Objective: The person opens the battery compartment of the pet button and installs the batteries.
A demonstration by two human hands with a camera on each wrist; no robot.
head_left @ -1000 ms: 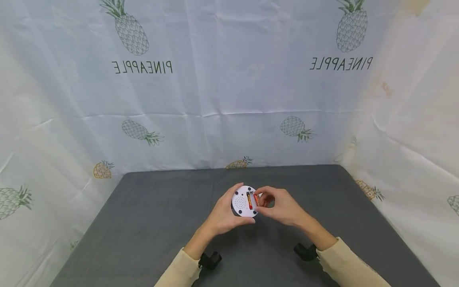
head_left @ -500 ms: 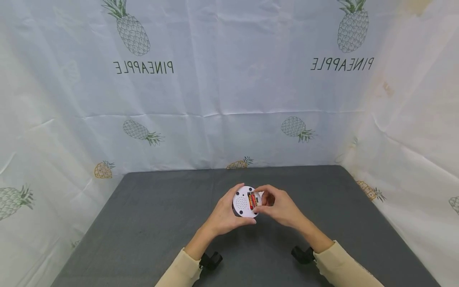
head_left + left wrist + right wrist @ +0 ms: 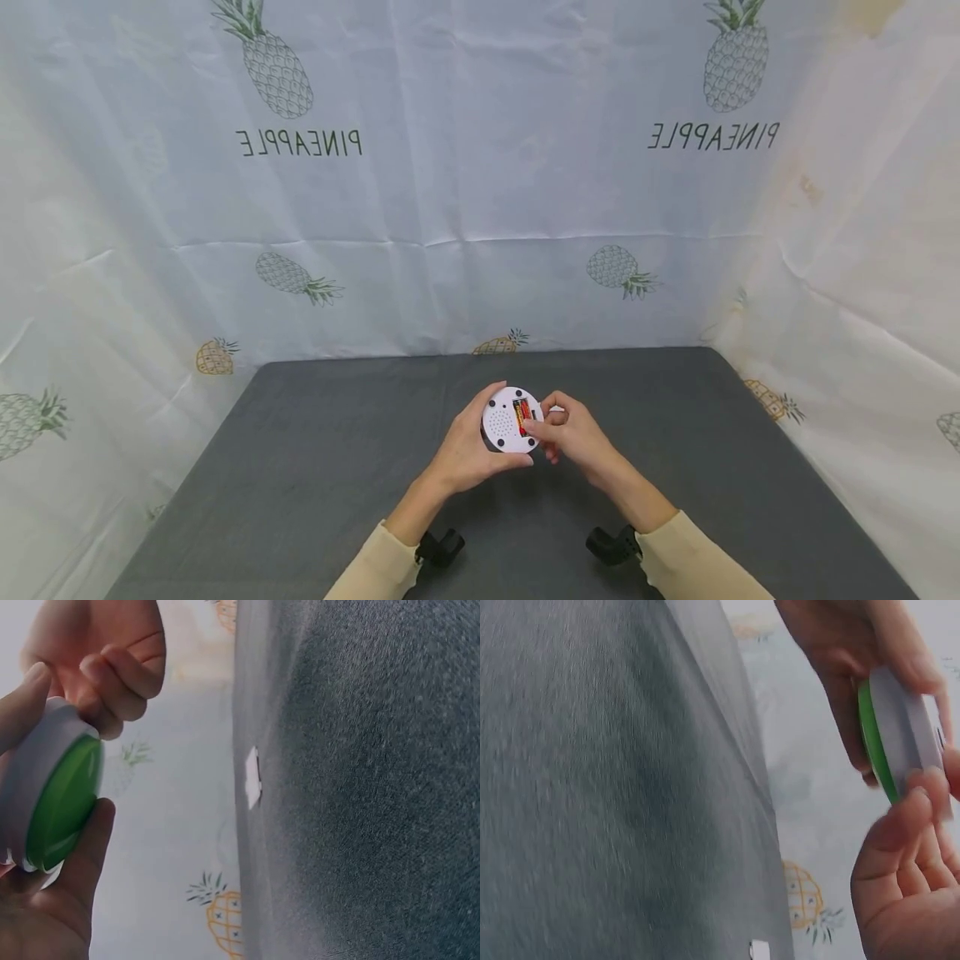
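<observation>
A round white-and-green device [image 3: 499, 422] is held up above the table, its white back facing the head camera. That back has speaker holes, dark round feet and an uncovered compartment where red-and-black batteries [image 3: 519, 412] lie side by side. Its green domed face [image 3: 66, 802] shows in the left wrist view. My left hand [image 3: 465, 446] grips the rim from the left, thumb below and fingers above. From the right, my right hand [image 3: 572, 433] lays its thumb on the lower end of the batteries. Its curled fingers sit at the device's right edge, as the right wrist view shows.
A small flat white piece [image 3: 253, 778] lies on the dark grey table [image 3: 337, 483]. Pineapple-printed white cloth [image 3: 465, 183] hangs behind the table and along both sides. Black wrist camera mounts [image 3: 441, 547] sit under both forearms.
The right hand brought a battery into the compartment beside the other. It then let go and shifted left and down, its thumb now on the batteries. The left hand has hardly moved.
</observation>
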